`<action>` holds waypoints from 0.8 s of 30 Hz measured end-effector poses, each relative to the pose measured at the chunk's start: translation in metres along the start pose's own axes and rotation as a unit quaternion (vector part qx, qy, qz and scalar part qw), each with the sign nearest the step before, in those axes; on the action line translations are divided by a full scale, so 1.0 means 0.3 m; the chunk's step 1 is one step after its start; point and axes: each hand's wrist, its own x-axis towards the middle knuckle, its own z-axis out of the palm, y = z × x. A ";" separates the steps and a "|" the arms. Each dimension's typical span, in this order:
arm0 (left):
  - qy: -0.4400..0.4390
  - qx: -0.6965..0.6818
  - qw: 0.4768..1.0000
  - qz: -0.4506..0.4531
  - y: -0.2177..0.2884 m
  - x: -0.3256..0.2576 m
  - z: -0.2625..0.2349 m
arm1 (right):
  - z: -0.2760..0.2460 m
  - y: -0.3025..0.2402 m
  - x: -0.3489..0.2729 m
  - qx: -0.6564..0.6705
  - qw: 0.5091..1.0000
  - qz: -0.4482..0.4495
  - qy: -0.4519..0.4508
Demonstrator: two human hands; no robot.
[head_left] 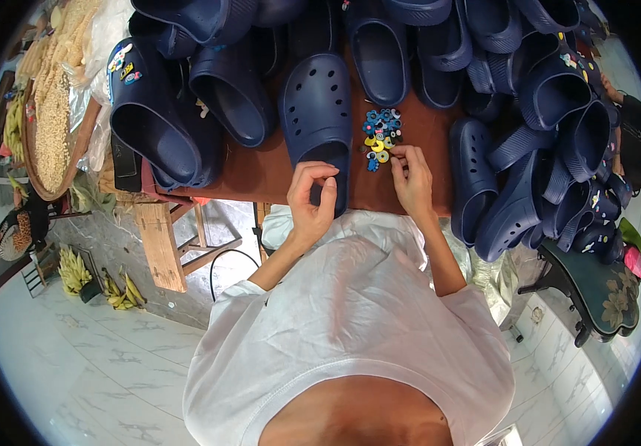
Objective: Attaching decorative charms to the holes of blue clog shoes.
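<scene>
A navy clog shoe [316,104] with round holes lies toe away from me on the brown table [261,175]. My left hand [313,199] grips its heel rim at the table's front edge. To its right sits a small pile of colourful shoe charms [381,134], blue and yellow. My right hand [412,178] rests just below that pile, with thumb and fingers pinched together at the pile's lower edge; whether a charm is between them is too small to tell.
Many more navy clogs [528,134] are heaped along the table's back and right side, some with charms [123,65]. A basket of pale grain [53,111] stands at left. Bananas [75,271] lie on the tiled floor; a dark chair [603,286] stands at right.
</scene>
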 end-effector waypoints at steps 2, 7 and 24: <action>-0.009 -0.078 0.987 -0.141 -0.028 -0.035 0.023 | 0.015 0.000 0.019 0.000 1.000 0.017 0.020; 0.011 -0.157 0.960 -0.232 -0.044 0.008 0.058 | 0.021 -0.010 0.077 -0.031 0.997 0.019 0.068; 0.141 -0.434 0.818 -0.348 -0.037 0.187 0.150 | 0.026 -0.114 0.099 0.032 0.994 -0.035 0.094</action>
